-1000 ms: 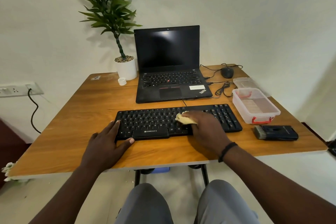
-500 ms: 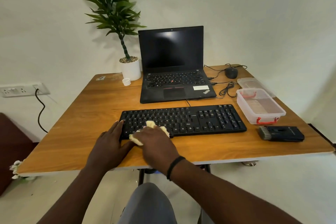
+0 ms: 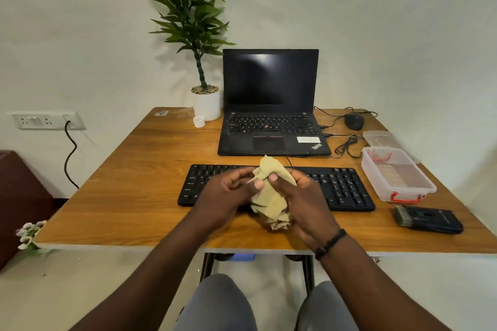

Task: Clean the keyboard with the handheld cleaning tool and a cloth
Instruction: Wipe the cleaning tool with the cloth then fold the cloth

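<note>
A black keyboard (image 3: pixel 341 187) lies across the wooden table (image 3: pixel 129 196), in front of the laptop. Both my hands are raised just above its middle, holding a crumpled pale yellow cloth (image 3: pixel 270 196) between them. My left hand (image 3: pixel 228 193) pinches the cloth's left edge with thumb and fingers. My right hand (image 3: pixel 301 201) grips the cloth from the right. The hands and cloth hide the keyboard's middle keys. The handheld cleaning tool (image 3: pixel 427 219), a black brush block with bristles at its left end, lies on the table at the right, beyond the keyboard's end.
An open black laptop (image 3: pixel 271 105) stands behind the keyboard. A white plant pot (image 3: pixel 207 105) and a small white cap (image 3: pixel 199 121) are at the back left. A mouse (image 3: pixel 354 121) with cables, a clear plastic box (image 3: pixel 398 177) and its lid (image 3: pixel 382 138) are on the right.
My right hand swept the cloth leftward along the keyboard, then lifted it off. My left hand left the table beside the keyboard and took hold of the cloth too.
</note>
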